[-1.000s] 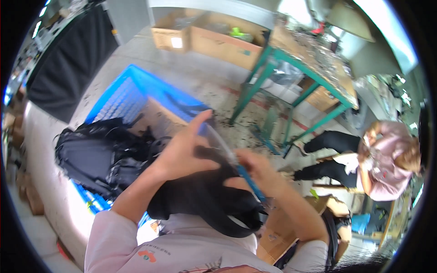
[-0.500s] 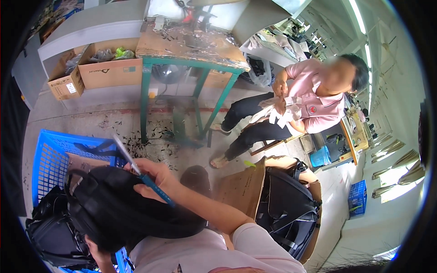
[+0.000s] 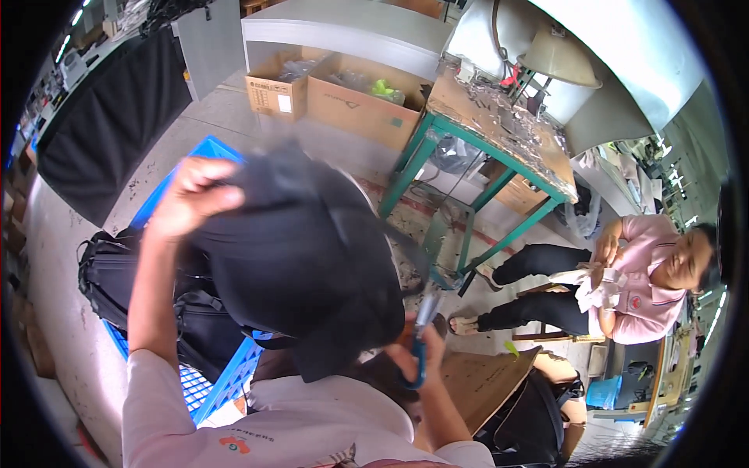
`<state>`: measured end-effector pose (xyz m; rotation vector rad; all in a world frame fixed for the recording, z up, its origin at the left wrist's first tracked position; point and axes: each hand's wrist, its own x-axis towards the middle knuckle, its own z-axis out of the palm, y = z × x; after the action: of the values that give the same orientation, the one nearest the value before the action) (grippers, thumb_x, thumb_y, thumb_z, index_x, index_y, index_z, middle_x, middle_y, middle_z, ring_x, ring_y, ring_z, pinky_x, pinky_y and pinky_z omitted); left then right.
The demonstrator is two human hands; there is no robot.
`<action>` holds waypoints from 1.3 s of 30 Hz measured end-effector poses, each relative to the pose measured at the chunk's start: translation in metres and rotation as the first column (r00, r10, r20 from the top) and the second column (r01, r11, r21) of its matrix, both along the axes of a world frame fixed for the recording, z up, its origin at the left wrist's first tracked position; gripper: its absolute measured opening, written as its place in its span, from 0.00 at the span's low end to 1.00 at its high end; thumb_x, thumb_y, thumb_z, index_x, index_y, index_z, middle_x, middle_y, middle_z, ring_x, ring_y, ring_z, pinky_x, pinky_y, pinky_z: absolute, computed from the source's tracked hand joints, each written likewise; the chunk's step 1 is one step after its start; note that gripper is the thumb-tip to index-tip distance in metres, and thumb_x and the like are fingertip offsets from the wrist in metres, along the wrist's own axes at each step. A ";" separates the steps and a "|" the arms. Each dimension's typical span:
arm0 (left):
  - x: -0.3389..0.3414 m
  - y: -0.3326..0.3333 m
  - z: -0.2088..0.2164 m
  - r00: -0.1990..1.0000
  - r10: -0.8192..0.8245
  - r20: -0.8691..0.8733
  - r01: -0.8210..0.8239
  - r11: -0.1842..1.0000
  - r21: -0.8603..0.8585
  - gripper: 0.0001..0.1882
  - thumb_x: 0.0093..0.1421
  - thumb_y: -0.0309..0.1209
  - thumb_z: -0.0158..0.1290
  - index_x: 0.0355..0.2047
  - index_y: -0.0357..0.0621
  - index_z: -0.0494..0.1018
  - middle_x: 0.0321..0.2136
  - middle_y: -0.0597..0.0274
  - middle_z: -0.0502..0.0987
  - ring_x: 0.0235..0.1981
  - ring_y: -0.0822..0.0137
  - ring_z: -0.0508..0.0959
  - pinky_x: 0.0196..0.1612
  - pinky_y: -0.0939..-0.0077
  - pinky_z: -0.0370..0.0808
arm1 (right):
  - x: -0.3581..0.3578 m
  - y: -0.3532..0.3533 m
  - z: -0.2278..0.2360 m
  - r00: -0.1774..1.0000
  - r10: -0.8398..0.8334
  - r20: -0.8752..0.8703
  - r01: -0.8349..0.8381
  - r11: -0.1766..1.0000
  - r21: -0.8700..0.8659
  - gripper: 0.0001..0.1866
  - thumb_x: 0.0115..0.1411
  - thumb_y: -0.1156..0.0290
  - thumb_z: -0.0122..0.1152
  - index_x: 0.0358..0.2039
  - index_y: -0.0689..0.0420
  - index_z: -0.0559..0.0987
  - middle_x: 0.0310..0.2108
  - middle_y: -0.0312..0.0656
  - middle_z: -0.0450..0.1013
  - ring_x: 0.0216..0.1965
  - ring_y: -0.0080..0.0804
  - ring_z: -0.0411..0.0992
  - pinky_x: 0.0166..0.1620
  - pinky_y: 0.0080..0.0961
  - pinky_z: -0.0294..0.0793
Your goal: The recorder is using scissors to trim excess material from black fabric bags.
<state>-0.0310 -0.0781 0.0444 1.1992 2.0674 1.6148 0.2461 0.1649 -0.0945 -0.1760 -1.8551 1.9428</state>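
Note:
A black backpack (image 3: pixel 304 265) hangs in front of my chest, blurred by motion. My left hand (image 3: pixel 199 195) is raised and closed on its upper left edge. Beside the bag's lower right side, my right hand (image 3: pixel 421 363) is wrapped round a pair of scissors (image 3: pixel 419 355) with blue handles, the blades pointing up and away from me. Whether my right fingers also touch the bag I cannot tell. To the left, more black backpacks (image 3: pixel 117 273) lie in and over a blue plastic crate (image 3: pixel 222 390).
A green-legged table (image 3: pixel 499 168) littered with black scraps stands ahead right. Cardboard boxes (image 3: pixel 355 105) with plastic bags sit beyond. A carton (image 3: pixel 488 386) of black bags is near my right. A seated person (image 3: pixel 640 273) handles pale cloth at the far right.
My view has swung left. My left hand has risen from below the backpack to its upper edge, and the bag has been lifted and turned. The scissors remain in my right hand, now lower right.

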 end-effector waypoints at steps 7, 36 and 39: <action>0.028 0.064 -0.043 0.925 -0.340 0.168 0.348 0.937 -0.022 0.08 0.52 0.21 0.55 0.33 0.31 0.73 0.25 0.66 0.74 0.29 0.79 0.69 0.34 0.83 0.68 | 0.008 0.076 0.079 0.990 -0.058 0.126 -0.043 0.738 0.673 0.38 0.39 0.51 0.71 0.47 0.59 0.68 0.24 0.36 0.64 0.25 0.24 0.64 0.29 0.18 0.64; 0.052 0.097 -0.042 0.888 -0.458 -0.050 0.458 0.889 -0.011 0.09 0.49 0.20 0.53 0.33 0.33 0.73 0.25 0.53 0.76 0.26 0.72 0.73 0.33 0.78 0.71 | -0.031 0.079 0.148 0.938 0.088 0.335 -0.343 0.363 0.866 0.24 0.41 0.60 0.70 0.33 0.60 0.71 0.23 0.43 0.71 0.22 0.44 0.71 0.26 0.34 0.71; 0.051 0.096 -0.044 0.886 -0.463 0.021 0.464 0.886 -0.028 0.09 0.49 0.20 0.53 0.33 0.33 0.73 0.25 0.54 0.76 0.25 0.71 0.74 0.32 0.78 0.71 | -0.037 0.076 0.151 0.927 0.067 0.368 -0.366 0.365 0.856 0.24 0.41 0.59 0.70 0.33 0.60 0.70 0.22 0.43 0.70 0.21 0.44 0.70 0.25 0.33 0.70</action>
<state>0.0202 0.0182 0.0005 1.5214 1.6178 1.3476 0.2090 0.2410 0.0561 0.1956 -2.9925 0.6967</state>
